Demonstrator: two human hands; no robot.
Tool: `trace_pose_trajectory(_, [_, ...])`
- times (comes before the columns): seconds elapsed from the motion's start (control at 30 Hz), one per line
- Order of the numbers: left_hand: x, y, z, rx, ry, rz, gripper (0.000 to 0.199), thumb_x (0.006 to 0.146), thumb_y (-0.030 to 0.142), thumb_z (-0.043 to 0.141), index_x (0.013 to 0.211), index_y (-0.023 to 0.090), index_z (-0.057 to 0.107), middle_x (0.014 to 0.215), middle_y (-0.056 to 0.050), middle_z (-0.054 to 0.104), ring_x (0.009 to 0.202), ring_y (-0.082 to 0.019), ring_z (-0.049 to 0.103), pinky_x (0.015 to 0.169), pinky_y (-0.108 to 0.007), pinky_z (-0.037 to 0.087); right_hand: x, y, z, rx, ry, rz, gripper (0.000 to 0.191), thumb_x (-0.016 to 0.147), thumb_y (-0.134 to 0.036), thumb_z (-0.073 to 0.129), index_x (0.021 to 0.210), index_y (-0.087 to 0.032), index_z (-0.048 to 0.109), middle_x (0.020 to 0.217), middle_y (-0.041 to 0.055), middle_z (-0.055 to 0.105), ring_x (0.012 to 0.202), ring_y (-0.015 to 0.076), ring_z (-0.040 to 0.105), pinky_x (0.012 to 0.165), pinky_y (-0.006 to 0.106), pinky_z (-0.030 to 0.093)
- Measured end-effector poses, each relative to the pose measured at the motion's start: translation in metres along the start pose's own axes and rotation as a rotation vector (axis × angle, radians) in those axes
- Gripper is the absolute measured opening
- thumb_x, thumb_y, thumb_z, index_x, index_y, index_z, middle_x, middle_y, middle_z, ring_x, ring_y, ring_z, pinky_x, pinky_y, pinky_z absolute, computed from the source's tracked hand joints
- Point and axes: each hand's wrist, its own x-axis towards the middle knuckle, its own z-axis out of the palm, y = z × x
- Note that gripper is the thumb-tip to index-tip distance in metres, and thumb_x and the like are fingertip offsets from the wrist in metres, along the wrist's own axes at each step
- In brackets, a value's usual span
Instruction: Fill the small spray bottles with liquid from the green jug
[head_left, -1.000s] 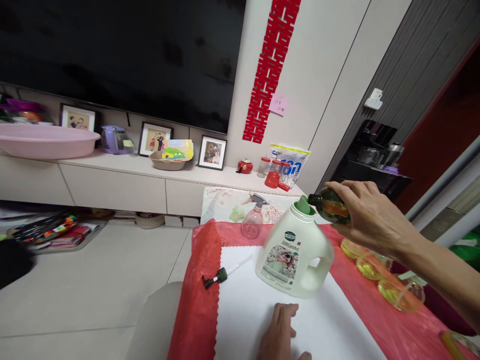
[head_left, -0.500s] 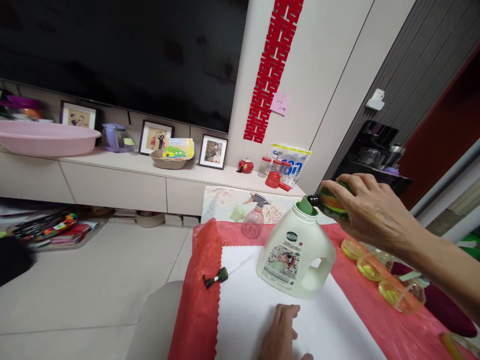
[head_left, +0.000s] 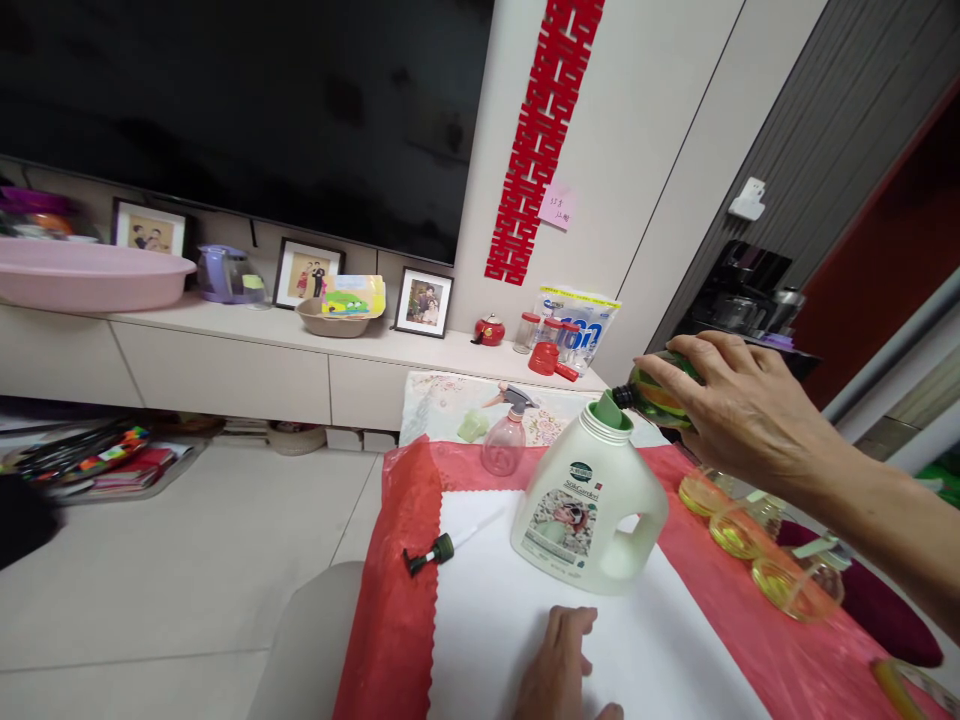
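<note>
1. A bottle (head_left: pixel 658 392) is gripped in the right hand (head_left: pixel 739 405), fingers wrapped snugly around its body. It's tipped nearly flat on its side, dark neck aimed left.
2. That neck is held right at the green spout (head_left: pixel 606 410) of the jug (head_left: pixel 589 500). Whether the two actually touch can't be told from here, and same goes for whether anything's being poured.
3. The jug is stood upright on the white sheet (head_left: pixel 480 625), label turned to the camera, handle on the right.
4. The left hand (head_left: pixel 555 662) is held low in front of the jug, partly cut off by the bottom of the view. It's half open, fingers loosely bent, nothing seen in its grasp; whether the sheet is touched can't be told.
5. A pump (head_left: pixel 431 554) is laid left of the jug, black head over the red cover (head_left: pixel 390 600), clear tube across the sheet.
6. A pink sprayer (head_left: pixel 505 443) is parked upright behind the jug, off to its left.
7. Clear containers (head_left: pixel 777 588) with yellow liquid are lined up along the right.
</note>
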Motion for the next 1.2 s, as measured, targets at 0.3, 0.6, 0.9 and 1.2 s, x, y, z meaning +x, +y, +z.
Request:
trace_pose_trajectory(0.3, [-0.002,0.008,-0.004,0.029,-0.037,-0.009,0.078,0.057,0.012,0.059,0.134,0.018,0.045,0.130,-0.011,0.050,0.100,-0.023,0.057,0.084,-0.036,0.046,0.005,0.002,-0.011,-0.072,-0.011,-0.035,0.058,0.081,-0.013,0.055,0.137,-0.027,0.049,0.136,0.0132,0.042,0.122,0.0326,0.040,0.087,0.041,0.036])
trace_pose_trajectory(0.6, [-0.002,0.010,-0.002,0.038,-0.019,-0.025,0.077,0.057,0.011,0.058,0.133,0.019,0.046,0.129,-0.010,0.051,0.099,-0.022,0.058,0.084,-0.036,0.046,0.010,0.004,-0.016,-0.122,0.033,-0.069,0.050,0.088,-0.008,0.047,0.134,-0.029,0.047,0.136,0.0104,0.043,0.126,0.0291,0.037,0.092,0.041,0.032])
trace_pose_trajectory(0.9, [-0.002,0.009,-0.002,0.037,-0.023,-0.003,0.077,0.057,0.010,0.057,0.133,0.017,0.046,0.129,-0.011,0.051,0.099,-0.022,0.058,0.083,-0.036,0.047,0.015,0.002,-0.021,-0.112,0.115,-0.095,0.045,0.093,-0.005,0.041,0.131,-0.028,0.048,0.139,0.0107,0.041,0.129,0.0295,0.038,0.100,0.051,0.033])
trace_pose_trajectory(1.2, [-0.002,0.008,-0.002,0.028,-0.028,-0.009,0.077,0.057,0.010,0.059,0.133,0.019,0.046,0.129,-0.010,0.052,0.098,-0.022,0.058,0.083,-0.036,0.046,0.016,-0.003,-0.026,-0.189,0.185,-0.093,0.034,0.099,-0.009,0.043,0.126,-0.028,0.050,0.135,0.0094,0.046,0.129,0.0269,0.042,0.103,0.054,0.035])
